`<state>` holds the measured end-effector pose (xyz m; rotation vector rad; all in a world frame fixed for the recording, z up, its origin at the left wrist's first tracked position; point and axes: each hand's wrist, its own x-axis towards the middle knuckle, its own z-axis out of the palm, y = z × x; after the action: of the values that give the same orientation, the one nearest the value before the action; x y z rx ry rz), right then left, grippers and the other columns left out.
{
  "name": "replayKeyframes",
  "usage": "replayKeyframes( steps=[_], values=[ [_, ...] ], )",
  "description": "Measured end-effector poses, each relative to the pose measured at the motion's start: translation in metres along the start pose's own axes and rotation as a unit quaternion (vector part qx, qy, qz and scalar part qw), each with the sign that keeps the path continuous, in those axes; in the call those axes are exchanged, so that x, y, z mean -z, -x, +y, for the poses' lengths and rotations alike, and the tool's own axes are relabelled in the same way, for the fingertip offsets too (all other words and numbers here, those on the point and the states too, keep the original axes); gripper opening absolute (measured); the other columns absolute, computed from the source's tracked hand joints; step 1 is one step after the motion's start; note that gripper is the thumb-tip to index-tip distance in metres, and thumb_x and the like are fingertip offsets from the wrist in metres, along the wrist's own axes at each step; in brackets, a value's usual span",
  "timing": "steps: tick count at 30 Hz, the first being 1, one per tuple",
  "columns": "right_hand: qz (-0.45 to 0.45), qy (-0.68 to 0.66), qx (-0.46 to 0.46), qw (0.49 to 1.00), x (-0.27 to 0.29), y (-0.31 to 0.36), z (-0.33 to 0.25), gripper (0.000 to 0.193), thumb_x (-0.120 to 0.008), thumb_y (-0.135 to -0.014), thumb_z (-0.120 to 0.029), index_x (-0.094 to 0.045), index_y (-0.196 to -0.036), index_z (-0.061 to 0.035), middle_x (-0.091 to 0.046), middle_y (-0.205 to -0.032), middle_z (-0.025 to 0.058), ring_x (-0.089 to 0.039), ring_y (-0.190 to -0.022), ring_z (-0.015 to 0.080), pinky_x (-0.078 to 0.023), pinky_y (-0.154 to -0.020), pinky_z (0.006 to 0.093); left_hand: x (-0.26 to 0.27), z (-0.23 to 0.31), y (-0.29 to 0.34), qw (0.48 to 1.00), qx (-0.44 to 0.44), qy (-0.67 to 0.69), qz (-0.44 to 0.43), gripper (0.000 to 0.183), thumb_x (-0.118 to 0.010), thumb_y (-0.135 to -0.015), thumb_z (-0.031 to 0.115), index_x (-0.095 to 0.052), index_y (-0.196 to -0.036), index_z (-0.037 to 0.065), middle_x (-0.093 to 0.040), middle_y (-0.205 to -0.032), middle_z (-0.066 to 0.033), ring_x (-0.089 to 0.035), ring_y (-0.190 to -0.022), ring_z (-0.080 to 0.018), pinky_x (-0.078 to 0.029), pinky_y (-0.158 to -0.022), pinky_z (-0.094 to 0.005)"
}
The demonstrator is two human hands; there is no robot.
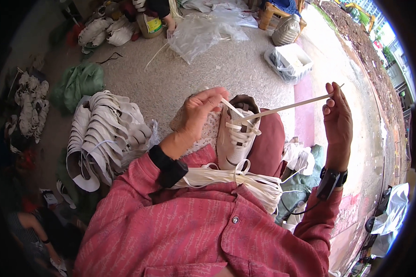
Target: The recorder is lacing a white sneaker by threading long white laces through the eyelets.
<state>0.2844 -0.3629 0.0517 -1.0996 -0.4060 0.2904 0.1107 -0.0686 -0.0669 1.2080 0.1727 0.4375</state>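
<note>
A pale shoe upper [235, 147] with a dark lining lies over my lap, its opening turned away from me. Several rows of flat cream lace cross its front. My left hand [199, 113], fingers closed, pinches one short lace end just left of the shoe's opening. Out to the right, my right hand [337, 113] is raised and grips the tip of the other end. That shoelace [291, 106] runs taut from the eyelets up to my right fingers. A thick bundle of cream laces [231, 182] lies across my lap, against my shirt.
Stacked pale shoe uppers [104, 138] stand on the floor at my left. A green sack [78, 85] sits beyond them. Clear plastic sheeting [208, 39] lies ahead, near another person's hand [171, 27]. A plastic-lined white box [289, 62] stands at the far right.
</note>
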Motion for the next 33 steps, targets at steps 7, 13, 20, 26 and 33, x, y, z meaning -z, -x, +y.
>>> replayKeyframes(
  steps=[7, 13, 20, 26, 33],
  values=[
    [0.168, -0.064, -0.149, 0.972, 0.075, -0.031, 0.075, 0.023, -0.049, -0.099, -0.014, -0.053, -0.118, -0.0007, -0.068, -0.110, 0.0092, -0.061, -0.067, 0.0070, -0.048, -0.054, 0.0195, 0.029, -0.003, 0.006, 0.956, 0.124, 0.265, 0.032, 0.026, -0.060, -0.092, 0.009, -0.062, -0.118, 0.011, -0.066, -0.114, -0.0035, -0.060, -0.110, -0.0147, -0.048, -0.081, -0.0261],
    [0.145, -0.041, -0.227, 0.962, 0.134, 0.006, 0.146, 0.021, -0.059, -0.094, -0.019, -0.058, -0.113, -0.0109, -0.067, -0.106, 0.0011, -0.061, -0.074, 0.0058, -0.049, -0.061, 0.0218, 0.059, -0.009, 0.011, 0.934, 0.119, 0.337, 0.029, 0.030, -0.059, -0.092, 0.009, -0.060, -0.121, 0.014, -0.062, -0.122, -0.0001, -0.056, -0.118, -0.0160, -0.048, -0.084, -0.0284],
    [0.233, -0.086, -0.242, 0.938, 0.141, 0.022, 0.161, 0.019, -0.057, -0.096, -0.018, -0.059, -0.113, -0.0098, -0.067, -0.110, 0.0036, -0.063, -0.085, 0.0130, -0.053, -0.073, 0.0309, 0.102, -0.017, 0.018, 0.919, 0.070, 0.384, 0.063, 0.030, -0.056, -0.094, 0.009, -0.058, -0.124, 0.015, -0.060, -0.126, 0.0001, -0.052, -0.123, -0.0164, -0.049, -0.087, -0.0321],
    [0.238, -0.082, -0.187, 0.950, 0.095, 0.024, 0.125, 0.022, -0.055, -0.096, -0.018, -0.058, -0.116, -0.0082, -0.066, -0.108, 0.0047, -0.062, -0.090, 0.0131, -0.051, -0.086, 0.0334, 0.109, 0.006, 0.021, 0.934, 0.082, 0.326, 0.123, 0.030, -0.058, -0.094, 0.012, -0.057, -0.124, 0.013, -0.061, -0.125, -0.0018, -0.054, -0.121, -0.0166, -0.048, -0.088, -0.0298],
    [-0.105, 0.093, 0.108, 0.984, -0.046, 0.023, -0.003, 0.026, -0.054, -0.096, -0.018, -0.063, -0.114, -0.0012, -0.061, -0.124, 0.0133, -0.055, -0.116, 0.0213, -0.039, -0.100, 0.0384, 0.013, 0.122, -0.037, 0.982, -0.087, 0.029, -0.165, 0.042, -0.060, -0.093, 0.031, -0.057, -0.127, 0.007, -0.062, -0.122, -0.0086, -0.055, -0.116, -0.0173, -0.043, -0.093, -0.0287]
  ],
)
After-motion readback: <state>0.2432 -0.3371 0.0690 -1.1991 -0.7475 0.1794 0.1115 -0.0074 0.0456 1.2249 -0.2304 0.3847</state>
